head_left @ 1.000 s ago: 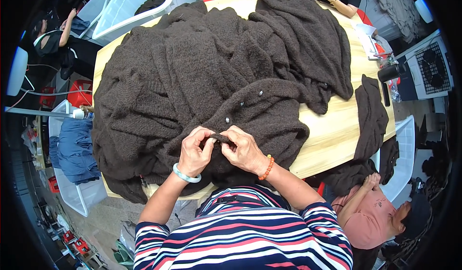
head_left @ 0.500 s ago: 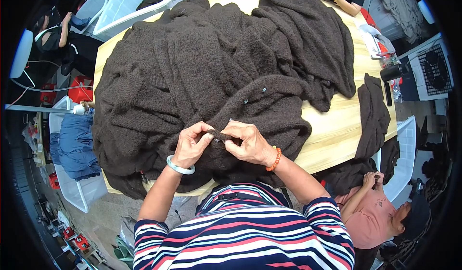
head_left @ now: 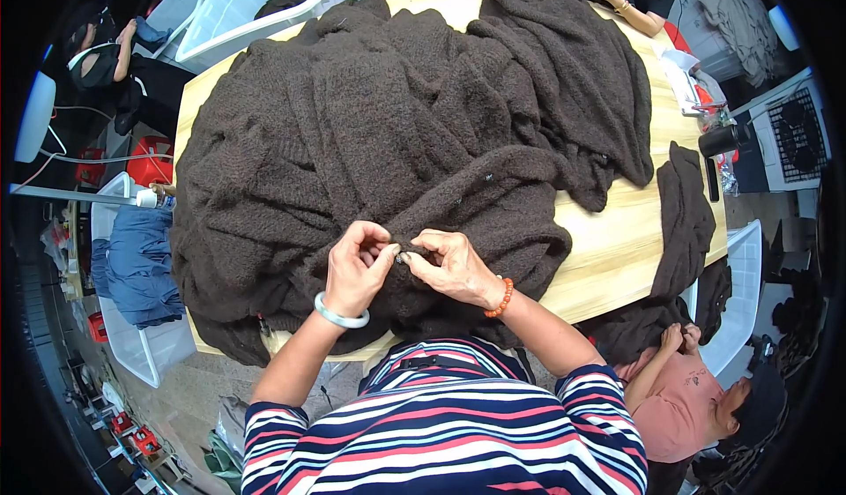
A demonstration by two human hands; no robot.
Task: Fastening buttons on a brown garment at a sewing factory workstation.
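A large heap of dark brown knitted garments (head_left: 344,125) covers most of the table in front of me. At its near side, my left hand (head_left: 357,270) pinches the edge of a brown knit garment (head_left: 493,213) between thumb and fingers. My right hand (head_left: 454,266) grips the same edge just to the right, the fingertips of both almost touching. Between the thumbs shows a small shiny button (head_left: 402,257), partly covered by the fingers. Another small shiny button (head_left: 489,177) sits on the folded band farther up the garment.
The wooden table (head_left: 608,257) shows at the right, where a separate brown knit piece (head_left: 685,217) hangs over its edge. White bins stand around, one with blue cloth (head_left: 141,266). A co-worker in pink (head_left: 674,398) handles brown cloth at lower right; others sit at the far corners.
My fingertips have drawn closer together on the garment's edge, and a button now shows between my thumbs. My left hand has turned more upright. The co-worker's hands at right have shifted slightly.
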